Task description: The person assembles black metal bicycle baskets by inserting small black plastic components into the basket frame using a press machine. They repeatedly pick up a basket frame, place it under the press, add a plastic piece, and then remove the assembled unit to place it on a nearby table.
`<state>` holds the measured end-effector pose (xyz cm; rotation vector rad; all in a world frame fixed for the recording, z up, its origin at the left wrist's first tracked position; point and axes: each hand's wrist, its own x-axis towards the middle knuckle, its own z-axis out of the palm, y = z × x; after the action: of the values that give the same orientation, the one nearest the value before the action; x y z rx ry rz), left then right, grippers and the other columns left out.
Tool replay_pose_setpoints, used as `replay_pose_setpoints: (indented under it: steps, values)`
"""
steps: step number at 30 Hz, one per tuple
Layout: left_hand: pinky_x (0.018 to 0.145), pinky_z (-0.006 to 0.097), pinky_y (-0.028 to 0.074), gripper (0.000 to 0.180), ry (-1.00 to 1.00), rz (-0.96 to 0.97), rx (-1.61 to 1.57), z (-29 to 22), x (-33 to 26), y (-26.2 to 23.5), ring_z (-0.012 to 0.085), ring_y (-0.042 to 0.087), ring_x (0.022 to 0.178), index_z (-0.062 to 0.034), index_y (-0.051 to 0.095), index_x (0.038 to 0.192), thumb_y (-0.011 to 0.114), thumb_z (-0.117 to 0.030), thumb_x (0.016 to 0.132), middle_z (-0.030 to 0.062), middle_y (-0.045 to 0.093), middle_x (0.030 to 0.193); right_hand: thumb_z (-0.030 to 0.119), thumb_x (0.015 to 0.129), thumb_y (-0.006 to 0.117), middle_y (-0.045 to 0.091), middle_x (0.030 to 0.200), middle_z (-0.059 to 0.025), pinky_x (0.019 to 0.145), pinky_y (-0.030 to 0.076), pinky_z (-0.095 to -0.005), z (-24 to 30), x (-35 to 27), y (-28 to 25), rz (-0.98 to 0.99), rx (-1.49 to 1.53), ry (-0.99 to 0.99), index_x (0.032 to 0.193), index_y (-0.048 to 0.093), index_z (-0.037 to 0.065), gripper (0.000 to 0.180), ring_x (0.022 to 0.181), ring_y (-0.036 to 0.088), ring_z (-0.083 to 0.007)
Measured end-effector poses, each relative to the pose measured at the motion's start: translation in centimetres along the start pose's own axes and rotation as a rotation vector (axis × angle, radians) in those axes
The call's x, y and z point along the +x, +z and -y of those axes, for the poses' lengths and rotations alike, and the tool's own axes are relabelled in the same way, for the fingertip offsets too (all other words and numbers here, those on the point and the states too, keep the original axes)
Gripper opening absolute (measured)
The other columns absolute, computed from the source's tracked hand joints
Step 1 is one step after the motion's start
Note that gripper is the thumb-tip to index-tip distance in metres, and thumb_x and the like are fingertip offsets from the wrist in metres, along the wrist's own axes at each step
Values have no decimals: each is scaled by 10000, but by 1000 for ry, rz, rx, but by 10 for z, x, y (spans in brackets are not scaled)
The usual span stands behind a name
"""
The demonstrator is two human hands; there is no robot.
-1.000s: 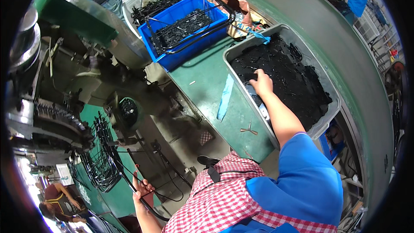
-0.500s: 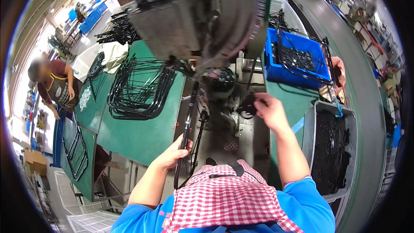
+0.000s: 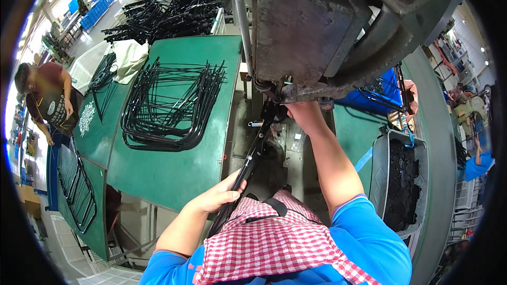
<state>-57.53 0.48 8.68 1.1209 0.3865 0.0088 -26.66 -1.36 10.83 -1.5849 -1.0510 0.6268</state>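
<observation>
Though unable to tell the grip of the right hand (image 3: 306, 116) under the machine head (image 3: 296, 37), seems to be positioning the black tubular frame (image 3: 246, 165), lower centre, grasped by the left hand (image 3: 219, 194); next needs steady alignment.

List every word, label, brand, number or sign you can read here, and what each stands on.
No text is legible.
Dark apron, far left: pale print, too small to read.
Blue shirt: small reddish marks on its left side, too unclear to read.
Machine: no lettering that I can make out.
</observation>
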Motion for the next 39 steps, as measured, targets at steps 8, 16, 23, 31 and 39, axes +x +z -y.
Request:
replay_pose_setpoints:
  steps: [8, 16, 23, 31, 39]
  values:
    - [862, 256, 350, 1021, 24, 93, 79, 1, 14, -17, 117, 383, 943, -13, 177, 1478, 705, -422, 706, 23, 407, 1079, 235, 882, 611, 605, 876, -67, 737, 448, -316, -18, 4, 3, -50, -137, -1, 1169, 517, 59, 350, 803, 548, -176]
    - [757, 217, 374, 1066, -9, -24, -51, 1, 10, -5, 96, 405, 866, -64, 228, 1457, 788, -405, 616, -11, 413, 1047, 259, 862, 623, 593, 1157, -147, 934, 402, -394, -18, 2, 4, -26, -269, -8, 1183, 541, 70, 381, 1090, 545, -335]
    - [661, 209, 352, 1045, -55, 17, -47, -9, 9, -7, 85, 372, 758, -55, 266, 1412, 761, -490, 600, -19, 389, 934, 60, 863, 606, 622, 881, -5, 776, 436, -275, -18, 2, 2, -30, -120, 18, 946, 608, 21, 92, 834, 529, -90]
    - [697, 199, 377, 1071, 0, 85, 48, -12, 7, -13, 95, 404, 839, -55, 216, 1454, 731, -530, 644, -2, 405, 1010, 73, 862, 592, 483, 652, 39, 476, 315, -235, -8, 0, 5, -111, -4, -59, 773, 541, 42, 107, 546, 404, -50]
    - [729, 240, 338, 1121, 12, 334, 278, -23, -22, 16, 116, 394, 826, 34, 260, 1390, 734, -617, 609, 11, 418, 948, 246, 968, 491, 386, 568, 45, 424, 226, -218, -12, -134, -31, -408, 543, 354, 867, 540, 78, 202, 461, 322, -43]
